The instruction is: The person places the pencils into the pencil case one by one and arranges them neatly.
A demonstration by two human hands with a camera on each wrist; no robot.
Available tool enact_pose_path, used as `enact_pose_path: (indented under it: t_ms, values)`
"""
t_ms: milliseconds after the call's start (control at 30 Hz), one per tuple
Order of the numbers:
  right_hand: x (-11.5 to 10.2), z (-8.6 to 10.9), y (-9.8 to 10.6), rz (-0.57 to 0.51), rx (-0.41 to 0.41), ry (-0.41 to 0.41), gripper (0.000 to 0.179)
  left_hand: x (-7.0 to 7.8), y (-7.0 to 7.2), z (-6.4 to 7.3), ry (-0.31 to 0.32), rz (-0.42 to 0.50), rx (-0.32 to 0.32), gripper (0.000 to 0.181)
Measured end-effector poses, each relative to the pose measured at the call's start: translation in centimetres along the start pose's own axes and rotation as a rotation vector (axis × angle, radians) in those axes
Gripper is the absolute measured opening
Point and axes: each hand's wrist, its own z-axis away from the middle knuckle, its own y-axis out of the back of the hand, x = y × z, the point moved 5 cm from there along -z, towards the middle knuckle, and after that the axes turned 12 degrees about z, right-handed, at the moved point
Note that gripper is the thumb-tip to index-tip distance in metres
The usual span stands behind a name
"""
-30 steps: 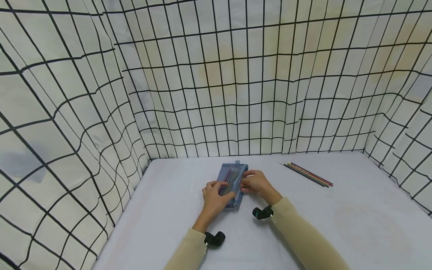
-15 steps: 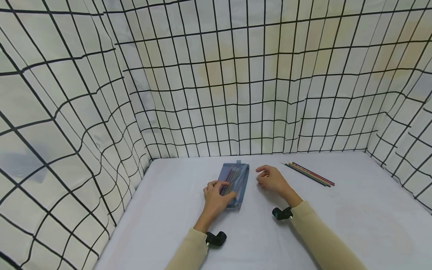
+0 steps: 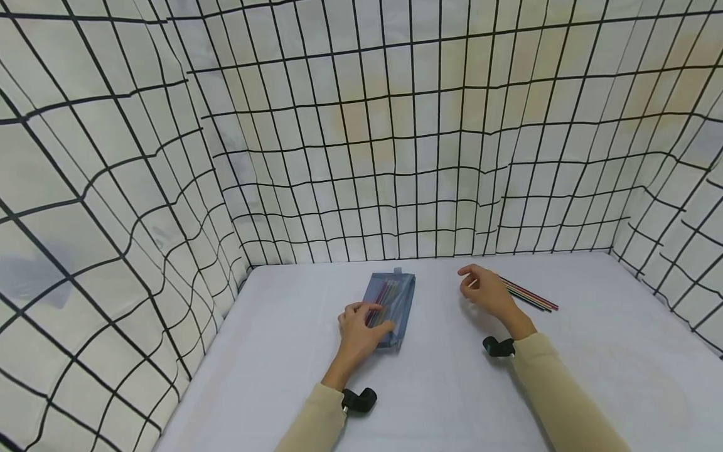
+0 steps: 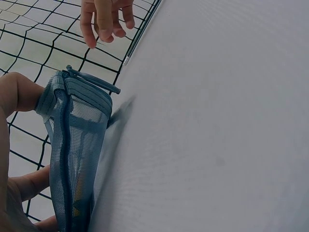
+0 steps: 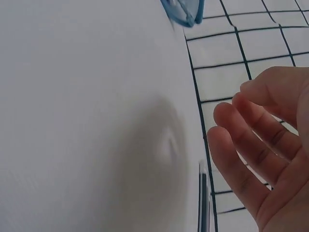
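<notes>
A blue see-through mesh pencil case [image 3: 402, 314] with several pencils [image 3: 386, 294] inside lies on the white table. My left hand [image 3: 359, 329] holds it near its front end, fingers at its left side and thumb across the top. In the left wrist view, the zip edge and zip pull [image 4: 94, 82] of the case face the camera. My right hand [image 3: 490, 295] hovers above the table with loosely curled fingers and nothing in them. Just beyond it lie several loose pencils [image 3: 530, 295], side by side; the hand hides their far ends in the head view.
Black grid netting over white cloth [image 3: 361, 157] rises along the back and both sides of the table [image 3: 271, 351]. A small black camera [image 3: 359, 400] sits on the left wrist and another black camera [image 3: 498, 346] on the right.
My right hand has left the right edge of the pencil case and moved right, up to the loose pencils. My left hand and the case have stayed in place.
</notes>
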Motion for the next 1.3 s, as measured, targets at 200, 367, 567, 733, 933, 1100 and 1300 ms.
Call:
enact_pose_path:
  t_ms: [200,367,567,733,933,1100,1300]
  values:
    - [1.0,0.2,1.1,0.090,0.044,0.032,0.040,-0.1,0.0,0.1,0.007,-0.001,-0.005,0.051]
    - [1.4,0.6,1.9,0.121,0.075,0.073,0.041,-0.2,0.0,0.1,0.002,-0.004,-0.002,0.050]
    - [2.2,0.9,2.9,0.187,0.069,0.072,0.044,-0.2,-0.1,0.0,0.007,-0.008,0.001,0.050]
    - [3.2,0.9,3.4,0.246,0.051,0.043,0.045,-0.2,0.0,0.0,-0.001,-0.010,0.002,0.049]
    - [4.1,0.9,3.8,0.322,0.019,0.016,0.048,-0.1,0.0,0.0,-0.004,-0.003,0.004,0.049]
    - [4.5,1.2,4.2,0.348,-0.008,-0.006,0.051,-0.2,0.0,0.0,-0.002,-0.006,0.005,0.049]
    - [5.2,1.4,4.5,0.385,-0.020,-0.040,0.055,-0.2,0.0,-0.1,-0.011,-0.007,0.005,0.049]
